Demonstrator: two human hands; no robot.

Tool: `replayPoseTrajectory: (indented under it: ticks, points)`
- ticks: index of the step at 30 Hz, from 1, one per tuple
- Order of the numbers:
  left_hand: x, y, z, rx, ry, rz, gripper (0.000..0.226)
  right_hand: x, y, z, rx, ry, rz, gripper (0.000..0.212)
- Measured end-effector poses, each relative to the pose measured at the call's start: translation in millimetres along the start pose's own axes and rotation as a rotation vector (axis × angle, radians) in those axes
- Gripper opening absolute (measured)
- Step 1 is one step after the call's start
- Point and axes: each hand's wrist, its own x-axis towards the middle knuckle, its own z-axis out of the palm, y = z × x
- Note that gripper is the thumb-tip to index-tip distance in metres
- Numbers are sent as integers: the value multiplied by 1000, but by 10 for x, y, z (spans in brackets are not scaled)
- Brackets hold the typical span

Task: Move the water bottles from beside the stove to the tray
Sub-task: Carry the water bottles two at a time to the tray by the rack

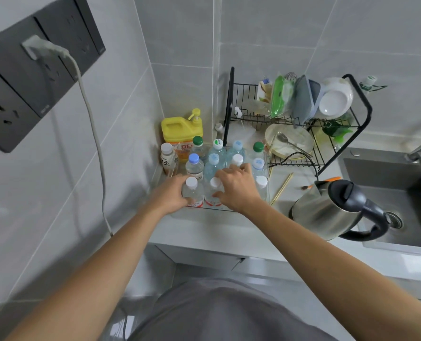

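Evidently the placing step was under way: the left hand (173, 193) was wrapped around a white-capped bottle (192, 191) at the front left of the clear tray (268, 190) on the tabletop (219, 230), while the right hand (236, 187), fingers loosely spread, rested on the neighbouring bottle (213, 193) without clearly clamping it. About a dozen water bottles (214, 163) stood upright, packed close in the tray. No stove was in view. Next, by judgement, both hands would need to let go without tipping the crowded bottles.
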Motion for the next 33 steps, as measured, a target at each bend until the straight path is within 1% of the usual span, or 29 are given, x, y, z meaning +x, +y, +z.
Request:
replayPoseTrajectory:
  ticks: [2,5,7,10,13,17,25,33]
  points:
    - [11,-5,-19,-11,25,23,66,46,20,-34,0,-2,-14,38]
    - [58,28,-98,1,79,73,49,118,22,-99,-25,-10,-45,36]
    - [78,74,-147,39,92,111,39,155,9,-126,-46,-50,-54,39]
    - [80,139,-180,77,96,151,31,200,-21,-137,-98,-106,-55,38]
    - [89,173,-179,86,103,162,29,210,-10,-121,-141,-93,-54,35]
    - [151,209,-204,74,98,169,29,227,14,-134,-155,-40,-37,36]
    - [243,218,-243,59,81,142,34,256,-4,-55,-181,-72,-49,39]
    - [272,198,-238,48,77,133,31,260,45,-5,-137,-35,-64,37]
